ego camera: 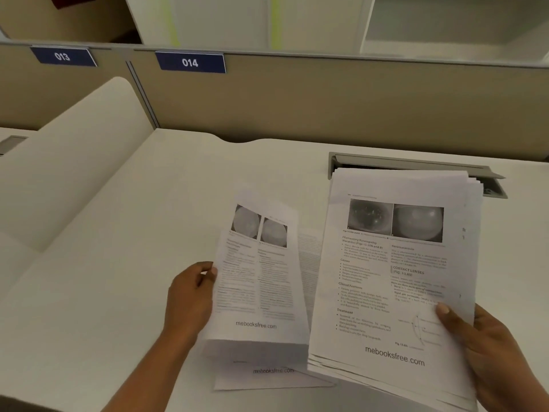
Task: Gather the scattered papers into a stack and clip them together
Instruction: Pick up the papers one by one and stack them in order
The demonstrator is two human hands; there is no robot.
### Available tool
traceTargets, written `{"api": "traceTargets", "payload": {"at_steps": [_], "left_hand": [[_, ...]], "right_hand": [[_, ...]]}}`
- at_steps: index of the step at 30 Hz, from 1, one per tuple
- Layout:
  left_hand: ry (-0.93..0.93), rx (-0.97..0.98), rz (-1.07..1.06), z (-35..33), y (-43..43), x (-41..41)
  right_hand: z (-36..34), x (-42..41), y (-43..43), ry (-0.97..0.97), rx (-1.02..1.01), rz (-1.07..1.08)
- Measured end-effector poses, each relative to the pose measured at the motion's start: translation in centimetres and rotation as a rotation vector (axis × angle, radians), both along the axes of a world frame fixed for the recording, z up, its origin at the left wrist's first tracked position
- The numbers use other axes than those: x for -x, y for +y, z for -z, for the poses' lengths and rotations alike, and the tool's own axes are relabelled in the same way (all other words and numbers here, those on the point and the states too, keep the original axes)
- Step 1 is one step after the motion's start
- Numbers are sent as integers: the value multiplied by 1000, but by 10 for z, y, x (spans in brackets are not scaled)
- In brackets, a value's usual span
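My right hand (pixel 487 349) grips a loose stack of printed papers (pixel 395 278) by its lower right edge, thumb on the top page; the stack is held above the desk with its sheets fanned at the bottom. My left hand (pixel 190 298) pinches the left edge of a single printed sheet (pixel 258 278), lifted and curved off the desk, just left of the stack. Another sheet (pixel 273 379) lies flat on the desk beneath it. A further page (pixel 309 257) shows in the gap between the two. No clip is in view.
The white desk (pixel 148 233) is bounded by a beige partition (pixel 326 105) with labels 013 (pixel 62 56) and 014 (pixel 190 63). A grey cable hatch (pixel 416 165) sits behind the stack. A white curved divider (pixel 74 162) rises at left.
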State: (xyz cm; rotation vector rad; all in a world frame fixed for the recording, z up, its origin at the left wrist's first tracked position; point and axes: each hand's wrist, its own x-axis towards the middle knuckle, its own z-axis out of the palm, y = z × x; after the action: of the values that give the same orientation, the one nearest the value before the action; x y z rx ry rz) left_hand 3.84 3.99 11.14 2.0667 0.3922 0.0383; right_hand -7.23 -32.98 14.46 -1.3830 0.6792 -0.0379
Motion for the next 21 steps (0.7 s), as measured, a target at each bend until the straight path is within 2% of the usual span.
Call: {"api": "traceTargets", "payload": {"at_steps": [7,11,16,21], "left_hand": [[-128,307,-238,-43,17,0],[-209,402,-336,-76,15,-1],[-177,493,-177,-107,-8,7],[-145,574,-67,-108,-42,11]], "right_hand": [[-2,-2,3,-9,-15,9],[-2,-3,3,-4,-1,7],[-3,-9,9,-14,6,-9],[-9,-18,18,-39,-37,-55]]}}
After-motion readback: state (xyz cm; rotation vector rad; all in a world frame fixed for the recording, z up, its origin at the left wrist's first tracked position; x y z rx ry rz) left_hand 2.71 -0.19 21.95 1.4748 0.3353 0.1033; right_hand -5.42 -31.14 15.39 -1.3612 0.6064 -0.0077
